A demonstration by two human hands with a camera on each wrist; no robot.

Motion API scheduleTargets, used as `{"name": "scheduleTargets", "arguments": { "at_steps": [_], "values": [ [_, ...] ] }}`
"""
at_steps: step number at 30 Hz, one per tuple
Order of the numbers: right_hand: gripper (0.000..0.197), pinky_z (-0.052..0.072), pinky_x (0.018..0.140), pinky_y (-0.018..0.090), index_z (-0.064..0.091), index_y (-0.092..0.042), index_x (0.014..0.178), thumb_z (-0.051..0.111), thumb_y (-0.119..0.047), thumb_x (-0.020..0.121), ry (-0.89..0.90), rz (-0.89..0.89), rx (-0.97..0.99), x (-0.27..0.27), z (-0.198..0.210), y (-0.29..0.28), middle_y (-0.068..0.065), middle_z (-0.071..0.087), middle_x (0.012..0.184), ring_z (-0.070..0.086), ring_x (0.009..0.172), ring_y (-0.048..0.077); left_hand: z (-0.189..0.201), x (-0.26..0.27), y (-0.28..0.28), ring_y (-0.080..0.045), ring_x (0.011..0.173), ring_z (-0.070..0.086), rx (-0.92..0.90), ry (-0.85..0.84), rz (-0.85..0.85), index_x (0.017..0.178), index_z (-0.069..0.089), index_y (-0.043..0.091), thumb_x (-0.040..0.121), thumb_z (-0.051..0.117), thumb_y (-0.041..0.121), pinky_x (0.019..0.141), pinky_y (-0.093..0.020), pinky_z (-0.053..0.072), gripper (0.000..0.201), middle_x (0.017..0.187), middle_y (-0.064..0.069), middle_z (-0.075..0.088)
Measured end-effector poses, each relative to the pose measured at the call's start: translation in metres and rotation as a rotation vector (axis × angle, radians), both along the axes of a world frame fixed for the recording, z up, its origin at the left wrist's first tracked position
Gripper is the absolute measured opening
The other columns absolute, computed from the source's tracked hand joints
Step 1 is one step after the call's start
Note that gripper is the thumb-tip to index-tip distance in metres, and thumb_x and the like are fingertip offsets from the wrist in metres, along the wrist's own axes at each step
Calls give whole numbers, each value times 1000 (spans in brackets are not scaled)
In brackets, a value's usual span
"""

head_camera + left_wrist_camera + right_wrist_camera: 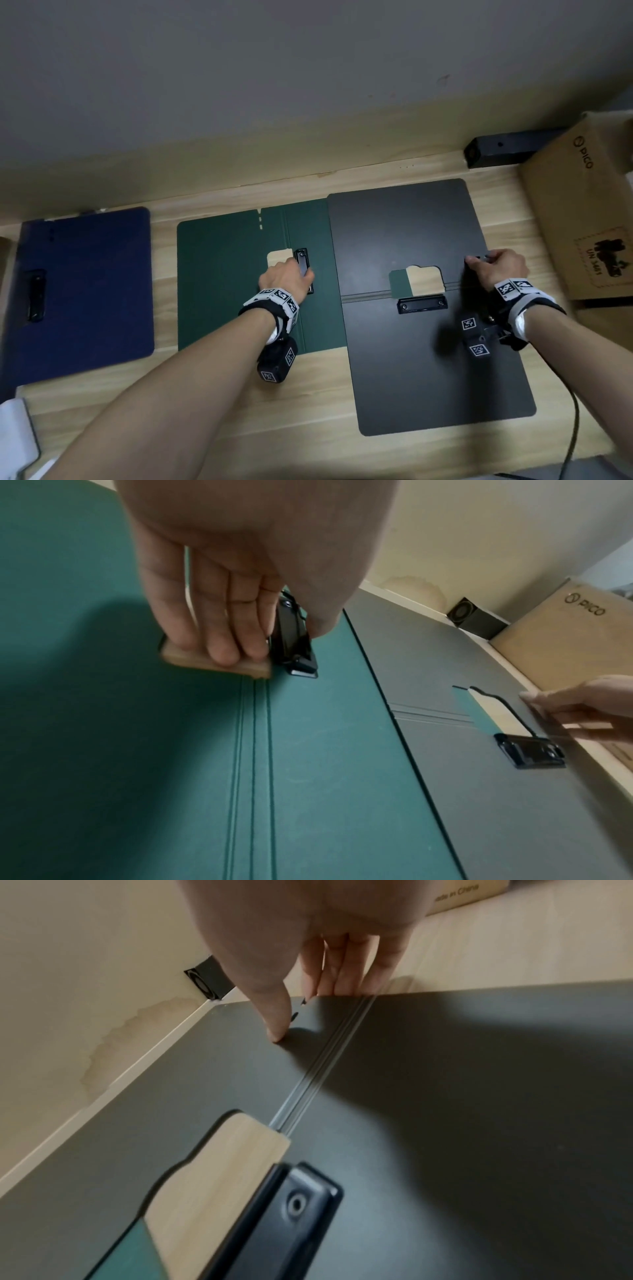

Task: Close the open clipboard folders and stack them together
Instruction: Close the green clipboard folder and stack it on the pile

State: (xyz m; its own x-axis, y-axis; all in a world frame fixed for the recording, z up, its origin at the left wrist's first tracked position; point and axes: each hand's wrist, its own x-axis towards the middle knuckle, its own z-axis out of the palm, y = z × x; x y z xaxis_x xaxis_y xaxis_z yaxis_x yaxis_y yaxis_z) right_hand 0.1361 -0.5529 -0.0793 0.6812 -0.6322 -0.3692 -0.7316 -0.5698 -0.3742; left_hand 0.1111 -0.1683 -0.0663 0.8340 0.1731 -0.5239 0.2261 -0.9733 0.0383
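Three clipboard folders lie on the wooden table (308,394). The blue folder (82,291) at the left is closed. The green folder (222,281) lies open in the middle. The black folder (428,359) lies open at the right, over the green one's right edge. My left hand (298,274) grips the green folder's black clip (294,642), with its fingers (222,642) in the cutout and the thumb on the far side. My right hand (479,262) pinches the black folder's right edge (342,996) by the fold, thumb (274,1026) on top.
A cardboard box (589,212) stands at the right, close to the black folder. A black bar (507,150) lies along the wall behind. A cable (572,438) runs off the front right edge. A white object (13,438) sits at the front left.
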Motion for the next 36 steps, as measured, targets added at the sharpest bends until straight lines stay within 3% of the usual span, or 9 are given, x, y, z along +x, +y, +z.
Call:
{"name": "scheduleTargets", "arguments": {
  "at_steps": [5,10,15,18,22,25,30,34,36],
  "values": [
    [70,31,107,42,49,-5,128,81,-29,70,-104,147,-34,-4,21,57,21,43,133,36,126,39,13,-13,24,-34,96,62,-116,-39,118,101,59,14,92,37,50,75,-35,46,43,107,-11,67],
    [68,30,110,39,48,-9,134,78,-28,76,-146,579,74,-30,30,147,14,41,139,36,128,33,19,-57,87,-30,102,61,-161,-122,369,113,57,18,91,49,41,79,-35,48,33,115,-7,63],
    [78,30,115,42,36,-19,145,73,-38,79,-27,935,158,-67,36,228,1,35,150,34,137,21,12,-104,154,-35,121,48,-114,-133,581,127,49,3,84,63,31,99,-43,44,53,130,-18,49],
    [84,25,117,39,27,-20,150,71,-40,81,59,1070,140,-87,29,259,0,28,156,28,143,20,7,-123,172,-37,122,44,-88,-76,698,128,46,2,80,68,34,99,-45,44,62,133,-19,42],
    [95,10,122,34,8,-20,155,69,-37,84,139,1091,101,-102,16,272,-3,2,164,4,151,16,-2,-130,179,-39,116,49,-168,-64,802,121,51,6,70,72,38,97,-46,45,64,129,-18,47],
    [100,5,121,33,-1,-21,155,69,-35,85,186,1119,83,-103,14,273,-5,-8,163,-4,150,14,-9,-126,185,-39,111,56,-273,-72,932,117,57,6,59,70,44,94,-47,49,70,125,-18,56],
    [101,5,117,31,-2,-21,155,69,-35,84,225,1141,68,-98,17,274,-5,-10,163,-6,150,13,-7,-122,202,-32,92,67,-525,-68,1050,99,70,9,61,75,41,87,-42,56,50,103,-10,71],
    [99,7,119,33,-1,-22,155,68,-34,85,227,1142,87,-96,21,273,-6,-8,163,-4,150,13,-4,-120,209,-31,97,69,-692,-153,1070,109,64,10,62,82,34,90,-46,56,56,109,-10,71],
    [95,9,120,33,1,-23,155,67,-33,87,221,1127,107,-97,25,268,-7,-6,163,1,150,13,1,-116,215,-31,94,69,-726,-213,1050,104,61,11,62,83,28,87,-49,57,51,107,-11,71]
  ]
}}
